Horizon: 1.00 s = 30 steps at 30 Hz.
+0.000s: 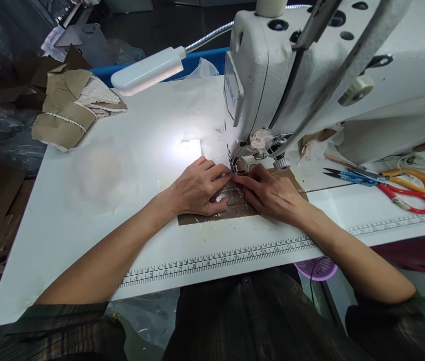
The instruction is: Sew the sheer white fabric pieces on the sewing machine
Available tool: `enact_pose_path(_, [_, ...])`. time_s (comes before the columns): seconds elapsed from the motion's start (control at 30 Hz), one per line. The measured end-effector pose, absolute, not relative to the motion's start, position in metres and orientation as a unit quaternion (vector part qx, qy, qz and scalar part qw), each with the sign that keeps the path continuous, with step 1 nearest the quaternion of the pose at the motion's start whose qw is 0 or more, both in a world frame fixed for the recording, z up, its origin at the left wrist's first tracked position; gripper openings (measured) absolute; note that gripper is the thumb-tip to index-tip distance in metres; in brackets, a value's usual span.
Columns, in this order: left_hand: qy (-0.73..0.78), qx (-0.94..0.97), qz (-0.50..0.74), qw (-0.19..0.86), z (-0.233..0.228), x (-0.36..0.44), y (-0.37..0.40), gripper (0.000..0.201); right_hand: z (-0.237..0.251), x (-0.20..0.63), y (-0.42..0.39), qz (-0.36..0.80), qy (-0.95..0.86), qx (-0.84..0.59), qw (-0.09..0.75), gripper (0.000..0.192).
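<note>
A white table fills most of the view, with a printed ruler along its near edge. On it stands a white sewing machine, its lamp on a bendy neck lighting the plate by the needle. A brown bundle tied with a band lies at the far left corner. A flat brown piece lies on the table right under the presser foot. The left hand rests palm down on the piece, fingers spread flat, pressing rather than gripping. The right hand does the same beside it, fingertips touching the left's just before the foot. Red scissors and blue snips lie to the right, well apart from the hands.
</note>
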<state>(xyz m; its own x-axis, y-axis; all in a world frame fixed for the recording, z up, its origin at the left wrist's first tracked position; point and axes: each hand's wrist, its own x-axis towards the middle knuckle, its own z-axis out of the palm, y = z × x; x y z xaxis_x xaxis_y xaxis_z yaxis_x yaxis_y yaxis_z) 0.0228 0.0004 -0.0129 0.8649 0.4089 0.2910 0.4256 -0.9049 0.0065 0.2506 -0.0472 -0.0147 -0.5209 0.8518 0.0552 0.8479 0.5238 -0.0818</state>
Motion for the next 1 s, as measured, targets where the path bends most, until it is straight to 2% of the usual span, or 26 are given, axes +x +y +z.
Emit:
enact_pose_path(0.23, [-0.233,-0.962,-0.137,0.044,-0.013,0.024,0.002,0.042,-0.017,0.246,-0.044,0.038,-0.861,-0.505,0.044,0.043])
enact_pose_path(0.43, [-0.25,-0.96,-0.105,0.067,-0.011,0.025,0.004,0.051,-0.006,0.264,-0.04,0.163,-0.85,-0.473,0.168,0.04])
enact_pose_path(0.6, [-0.259,-0.958,-0.102,0.069,-0.012,0.025,0.007,0.055,0.009,0.281,-0.028,0.313,-0.802,-0.479,0.17,0.033])
enact_pose_path(0.67, [-0.261,-0.958,-0.098,0.075,-0.011,0.026,0.008,0.057,0.005,0.283,-0.021,0.355,-0.775,-0.49,0.182,0.037])
enact_pose_path(0.8, [-0.268,-0.956,-0.082,0.091,-0.011,0.027,0.009,0.062,-0.006,0.281,-0.015,0.392,-0.716,-0.525,0.242,0.049])
enact_pose_path(1.0, [-0.28,-0.952,-0.069,0.099,-0.012,0.027,0.008,0.064,-0.005,0.28,-0.029,0.423,-0.667,-0.518,0.329,0.046])
